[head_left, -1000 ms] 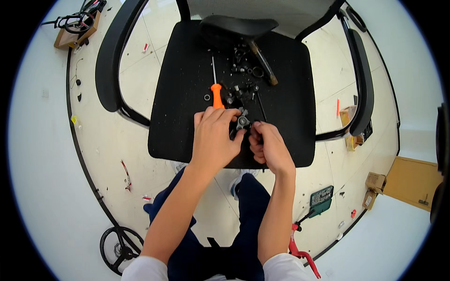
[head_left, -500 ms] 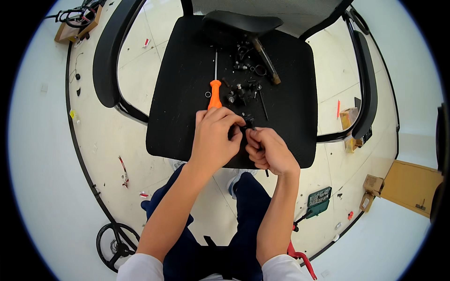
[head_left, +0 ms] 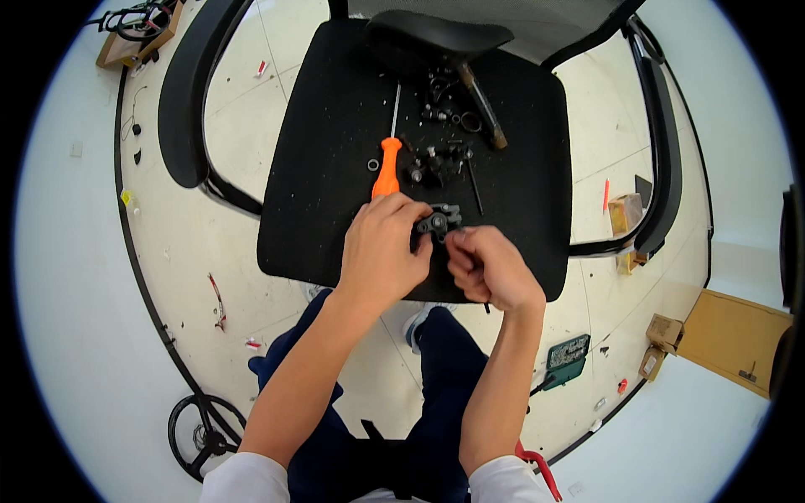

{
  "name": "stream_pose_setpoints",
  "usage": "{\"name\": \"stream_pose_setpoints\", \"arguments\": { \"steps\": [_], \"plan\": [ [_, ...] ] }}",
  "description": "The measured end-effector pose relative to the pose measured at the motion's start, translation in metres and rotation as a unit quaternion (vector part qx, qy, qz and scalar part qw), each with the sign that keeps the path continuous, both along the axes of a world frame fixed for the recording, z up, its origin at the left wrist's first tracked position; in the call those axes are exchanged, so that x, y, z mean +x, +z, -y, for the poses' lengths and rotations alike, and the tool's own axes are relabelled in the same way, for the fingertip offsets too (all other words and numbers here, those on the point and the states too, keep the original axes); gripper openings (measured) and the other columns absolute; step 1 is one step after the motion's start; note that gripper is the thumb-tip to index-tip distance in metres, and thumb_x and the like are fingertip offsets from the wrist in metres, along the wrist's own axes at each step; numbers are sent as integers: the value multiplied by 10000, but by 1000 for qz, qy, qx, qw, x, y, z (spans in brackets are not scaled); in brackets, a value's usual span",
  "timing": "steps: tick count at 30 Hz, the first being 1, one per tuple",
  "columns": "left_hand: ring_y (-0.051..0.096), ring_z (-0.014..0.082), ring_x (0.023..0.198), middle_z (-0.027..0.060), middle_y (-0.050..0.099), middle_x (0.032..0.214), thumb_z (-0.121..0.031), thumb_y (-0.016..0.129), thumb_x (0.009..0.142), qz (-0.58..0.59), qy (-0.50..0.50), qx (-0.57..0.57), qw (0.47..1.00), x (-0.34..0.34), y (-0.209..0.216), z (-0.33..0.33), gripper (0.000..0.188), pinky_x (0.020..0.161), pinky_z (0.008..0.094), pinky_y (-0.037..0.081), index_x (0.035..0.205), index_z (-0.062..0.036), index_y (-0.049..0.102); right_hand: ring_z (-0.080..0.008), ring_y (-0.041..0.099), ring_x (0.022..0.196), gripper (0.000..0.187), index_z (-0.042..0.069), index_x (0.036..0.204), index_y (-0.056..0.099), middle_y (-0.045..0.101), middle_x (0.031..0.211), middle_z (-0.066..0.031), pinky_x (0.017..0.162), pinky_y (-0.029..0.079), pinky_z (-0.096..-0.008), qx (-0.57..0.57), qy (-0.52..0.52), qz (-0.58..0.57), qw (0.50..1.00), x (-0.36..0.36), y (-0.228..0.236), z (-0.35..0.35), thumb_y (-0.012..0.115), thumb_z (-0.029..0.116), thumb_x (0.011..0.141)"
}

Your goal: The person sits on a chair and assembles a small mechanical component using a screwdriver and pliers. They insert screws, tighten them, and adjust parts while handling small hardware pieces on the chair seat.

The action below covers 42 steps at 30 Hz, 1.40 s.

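Note:
My left hand [head_left: 384,243] grips a small black bike brake caliper [head_left: 438,220] between thumb and fingers, above the front of the chair's black seat [head_left: 310,210]. Close by on the right, my right hand [head_left: 496,268] is closed in a pinch. The dark end of a thin rod [head_left: 487,308] pokes out below that fist; the rest of it is hidden. Just beyond my left fingers lies an orange-handled screwdriver [head_left: 387,168], its shaft pointing away. More black metal parts [head_left: 438,165] and a thin black rod [head_left: 475,188] rest ahead of my hands.
A bike saddle with its post [head_left: 436,35] lies at the back of the seat, near loose rings and small parts. Armrests [head_left: 183,101] flank the seat. On the floor are a green bit case [head_left: 568,362], a spoked black wheel [head_left: 205,436] and cardboard boxes [head_left: 664,332].
The caliper has turned and shows more of itself beyond my left fingers. My right hand has shifted slightly right, away from it. The view has moved a little.

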<state>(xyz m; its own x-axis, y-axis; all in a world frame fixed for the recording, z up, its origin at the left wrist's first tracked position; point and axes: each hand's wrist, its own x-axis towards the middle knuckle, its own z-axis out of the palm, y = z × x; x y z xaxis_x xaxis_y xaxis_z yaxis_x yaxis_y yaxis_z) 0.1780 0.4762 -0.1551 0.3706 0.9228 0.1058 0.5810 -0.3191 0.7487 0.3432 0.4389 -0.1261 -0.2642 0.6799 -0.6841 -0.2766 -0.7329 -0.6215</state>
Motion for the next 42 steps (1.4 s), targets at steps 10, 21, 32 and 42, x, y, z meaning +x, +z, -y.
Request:
{"name": "stream_pose_setpoints", "arguments": {
  "steps": [10, 21, 32, 42],
  "plan": [
    [571, 254, 897, 63, 595, 904, 26, 647, 707, -5, -70, 5, 998, -4, 7, 5, 238, 830, 349, 456, 935, -33, 678, -54, 206, 389, 342, 87, 575, 359, 306, 495, 31, 355, 139, -243, -18, 30, 20, 999, 1, 1, 8, 432, 216, 883],
    [565, 251, 921, 68, 591, 916, 3, 661, 717, -17, -55, -17, 998, -6, 10, 9, 226, 843, 352, 449, 940, -22, 681, -48, 213, 394, 345, 85, 580, 369, 299, 509, 44, 361, 140, -242, -20, 46, 55, 997, -1, -1, 9, 441, 225, 887],
    [571, 271, 925, 74, 600, 928, -10, 652, 722, -9, -47, -23, 999, -4, 7, 3, 222, 850, 372, 454, 942, -21, 679, -39, 186, 392, 350, 116, 603, 326, 267, 510, 57, 352, 109, -233, -10, 29, 110, 993, -5, -2, 8, 416, 229, 922],
    [588, 302, 949, 105, 629, 967, 14, 560, 691, 83, -142, -67, 984, 2, 20, 15, 300, 827, 363, 492, 970, -17, 666, -154, 471, 429, 393, -16, 638, 540, 484, 484, -61, 411, 325, -318, 189, 124, 330, 917, -7, -30, 29, 384, 222, 909]
  ]
}}
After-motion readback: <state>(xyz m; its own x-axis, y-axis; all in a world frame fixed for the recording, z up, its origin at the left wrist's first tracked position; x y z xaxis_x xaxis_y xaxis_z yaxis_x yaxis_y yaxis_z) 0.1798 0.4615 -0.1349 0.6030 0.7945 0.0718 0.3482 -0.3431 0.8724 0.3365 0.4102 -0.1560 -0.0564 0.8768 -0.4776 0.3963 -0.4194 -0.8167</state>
